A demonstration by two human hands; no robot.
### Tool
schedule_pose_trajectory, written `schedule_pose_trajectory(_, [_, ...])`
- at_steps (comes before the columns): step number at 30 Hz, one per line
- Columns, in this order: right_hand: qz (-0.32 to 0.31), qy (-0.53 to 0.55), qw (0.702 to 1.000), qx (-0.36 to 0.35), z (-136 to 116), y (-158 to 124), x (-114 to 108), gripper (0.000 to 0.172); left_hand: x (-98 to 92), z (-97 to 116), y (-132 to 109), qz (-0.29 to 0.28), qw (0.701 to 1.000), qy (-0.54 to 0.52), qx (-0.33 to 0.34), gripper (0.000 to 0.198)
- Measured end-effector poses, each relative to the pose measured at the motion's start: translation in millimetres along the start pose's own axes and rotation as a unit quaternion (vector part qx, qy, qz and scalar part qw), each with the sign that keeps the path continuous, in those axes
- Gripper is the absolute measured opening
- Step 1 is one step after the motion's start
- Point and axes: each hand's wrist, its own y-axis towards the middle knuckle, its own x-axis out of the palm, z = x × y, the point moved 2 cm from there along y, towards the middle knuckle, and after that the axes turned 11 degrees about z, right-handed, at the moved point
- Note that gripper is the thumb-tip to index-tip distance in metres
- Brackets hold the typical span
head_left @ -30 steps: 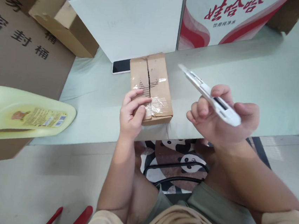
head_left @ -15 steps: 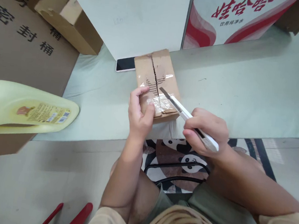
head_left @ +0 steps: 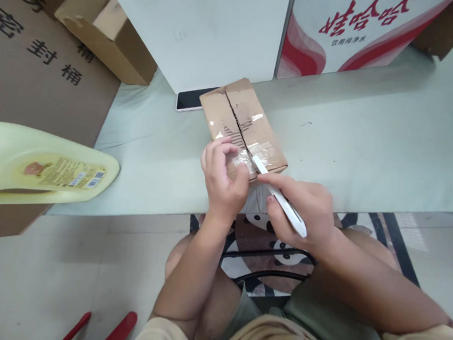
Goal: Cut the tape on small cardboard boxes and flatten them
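A small brown cardboard box [head_left: 251, 120] sealed with clear tape lies near the front edge of a pale green table [head_left: 373, 146]. My left hand [head_left: 223, 178] grips the box's near left corner, fingers curled on the taped end. My right hand [head_left: 300, 209] is closed around a white utility knife [head_left: 278, 196]. The knife's tip rests on the tape at the box's near end, along the centre seam.
A phone [head_left: 189, 100] lies behind the box, against a large white box [head_left: 208, 29]. A red and white carton [head_left: 352, 27] stands at the back right, brown cartons [head_left: 40, 61] at the left. A pale yellow jug [head_left: 30, 164] lies at the left. A panda-print stool shows below.
My right hand swung the knife down from mid-air to the box, and the blade now touches the tape at the near end. The box has turned slightly clockwise.
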Motion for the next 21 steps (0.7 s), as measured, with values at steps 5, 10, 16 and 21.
schedule_pose_trajectory(5, [-0.033, 0.002, 0.999, 0.023, -4, 2, -7, 0.025, 1.4, 4, -3, 0.008, 1.000, 0.011, 0.012, 0.015])
schedule_pose_trajectory(10, [-0.032, 0.034, 0.997, 0.056, -6, 0, -11, 0.026, 1.9, 3, -2, -0.001, 1.000, 0.002, 0.007, 0.017])
schedule_pose_trajectory(16, [-0.033, 0.050, 0.995, 0.082, -7, -1, -12, 0.026, 2.3, 4, -2, 0.016, 1.000, 0.013, 0.023, 0.016])
schedule_pose_trajectory(21, [-0.036, 0.061, 0.994, 0.085, -10, 2, -15, 0.023, 1.8, 5, -1, 0.022, 0.999, 0.020, 0.030, 0.016])
